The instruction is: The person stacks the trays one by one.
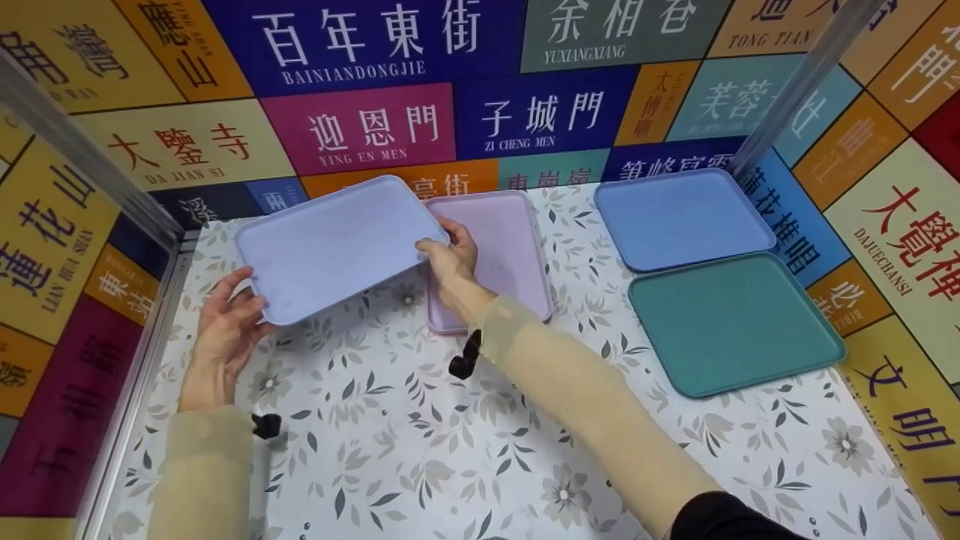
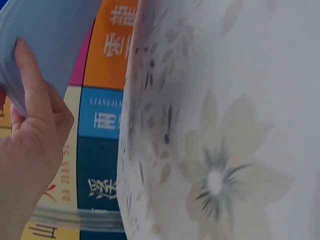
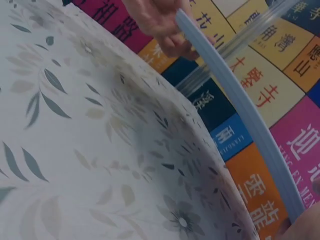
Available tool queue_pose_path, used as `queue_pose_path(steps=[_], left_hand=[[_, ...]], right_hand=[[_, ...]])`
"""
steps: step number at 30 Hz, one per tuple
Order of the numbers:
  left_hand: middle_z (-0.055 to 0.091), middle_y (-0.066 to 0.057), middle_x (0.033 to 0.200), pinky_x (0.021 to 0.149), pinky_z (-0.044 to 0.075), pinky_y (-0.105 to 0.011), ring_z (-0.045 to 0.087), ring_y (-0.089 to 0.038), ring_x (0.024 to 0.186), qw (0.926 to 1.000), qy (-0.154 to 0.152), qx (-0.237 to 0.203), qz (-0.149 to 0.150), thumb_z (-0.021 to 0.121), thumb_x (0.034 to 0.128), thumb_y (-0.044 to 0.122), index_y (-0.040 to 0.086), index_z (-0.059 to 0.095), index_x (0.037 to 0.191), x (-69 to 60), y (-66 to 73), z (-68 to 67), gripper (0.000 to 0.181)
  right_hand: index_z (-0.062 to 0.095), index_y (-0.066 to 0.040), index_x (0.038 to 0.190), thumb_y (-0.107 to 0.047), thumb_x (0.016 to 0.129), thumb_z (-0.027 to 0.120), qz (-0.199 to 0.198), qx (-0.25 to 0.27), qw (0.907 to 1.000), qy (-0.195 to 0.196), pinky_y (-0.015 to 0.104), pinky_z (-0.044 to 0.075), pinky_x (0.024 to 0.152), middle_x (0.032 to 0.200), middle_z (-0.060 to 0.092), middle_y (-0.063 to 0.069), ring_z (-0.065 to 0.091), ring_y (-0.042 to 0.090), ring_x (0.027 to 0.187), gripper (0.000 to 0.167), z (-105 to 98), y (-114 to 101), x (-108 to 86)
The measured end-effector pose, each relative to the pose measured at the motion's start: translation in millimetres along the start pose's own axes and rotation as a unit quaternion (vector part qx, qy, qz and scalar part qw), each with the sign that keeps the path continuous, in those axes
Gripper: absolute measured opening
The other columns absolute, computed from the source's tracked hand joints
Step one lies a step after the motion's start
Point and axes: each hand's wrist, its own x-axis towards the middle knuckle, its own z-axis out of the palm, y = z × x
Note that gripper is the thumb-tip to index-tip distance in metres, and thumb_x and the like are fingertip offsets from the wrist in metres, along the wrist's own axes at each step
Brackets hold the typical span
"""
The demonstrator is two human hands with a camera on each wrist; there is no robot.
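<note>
My left hand (image 1: 227, 313) and right hand (image 1: 454, 264) grip the pale-blue tray (image 1: 337, 247) above the desk (image 1: 420, 442), not yet set down, while the mauve tray (image 1: 511, 251), deep-blue tray (image 1: 682, 217) and green tray (image 1: 739, 324) already lie there

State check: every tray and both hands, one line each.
Pale blue tray: raised off the table, held at both ends.
Pink tray: flat on the table, partly hidden by the right hand.
Blue tray: flat on the table, face up.
Green tray: flat on the table, face up.
Left hand: grips the pale blue tray's left end.
Right hand: grips its right end.
</note>
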Motion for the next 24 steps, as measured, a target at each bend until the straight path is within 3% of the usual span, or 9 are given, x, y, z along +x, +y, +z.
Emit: queue_pose_path(steps=[4, 7, 11, 17, 24], left_hand=[[0.076, -0.003, 0.112, 0.07, 0.067, -0.032, 0.079, -0.017, 0.092, 0.9999, 0.009, 0.009, 0.005, 0.06, 0.1067, -0.012, 0.018, 0.064, 0.138, 0.2, -11.1, 10.2, 0.043], [0.074, -0.003, 0.114, 0.071, 0.067, -0.032, 0.079, -0.016, 0.093, 0.9996, 0.02, 0.016, 0.01, 0.06, 0.1064, -0.012, 0.018, 0.062, 0.138, 1.3, -16.9, 18.5, 0.044], [0.073, -0.002, 0.115, 0.07, 0.067, -0.031, 0.078, -0.016, 0.094, 0.9993, 0.035, 0.01, 0.01, 0.062, 0.1057, -0.013, 0.018, 0.061, 0.138, 2.2, -21.9, 29.0, 0.045], [0.073, -0.003, 0.122, 0.071, 0.066, -0.03, 0.078, -0.017, 0.097, 0.9989, 0.045, -0.008, 0.011, 0.064, 0.1056, -0.011, 0.016, 0.057, 0.142, 3.1, -29.2, 40.8, 0.046], [0.073, -0.005, 0.123, 0.073, 0.068, -0.032, 0.078, -0.017, 0.099, 0.9979, 0.055, -0.034, 0.011, 0.062, 0.1052, -0.013, 0.016, 0.06, 0.137, 2.9, -42.6, 48.9, 0.043]], right_hand=[[0.057, -0.015, 0.159, 0.002, 0.083, 0.083, 0.018, -0.035, 0.999, 0.019, 0.034, 0.058, 0.109, 0.158, 0.06, 0.014, 0.061, 0.025, 0.134, 0.082, -1, 6, -15.8], [0.048, -0.019, 0.165, 0.002, 0.082, 0.085, 0.014, -0.04, 0.9988, 0.024, 0.03, 0.057, 0.099, 0.146, 0.06, 0.013, 0.06, 0.021, 0.117, 0.093, 1, 11, -27.6], [0.039, -0.016, 0.169, 0.011, 0.079, 0.083, -0.011, 0.01, 0.9998, 0.01, 0.027, 0.059, 0.086, 0.134, 0.058, 0.013, 0.059, 0.02, 0.104, 0.104, 7, 17, -40.3], [0.04, -0.013, 0.166, 0.016, 0.077, 0.084, -0.035, 0.024, 0.999, 0.011, 0.031, 0.066, 0.088, 0.138, 0.055, 0.016, 0.066, 0.024, 0.11, 0.103, 14, 23, -52.4], [0.039, -0.013, 0.167, 0.016, 0.078, 0.086, -0.027, 0.018, 0.9992, 0.023, 0.035, 0.068, 0.091, 0.131, 0.058, 0.016, 0.069, 0.03, 0.111, 0.104, 18, 28, -58.8]])
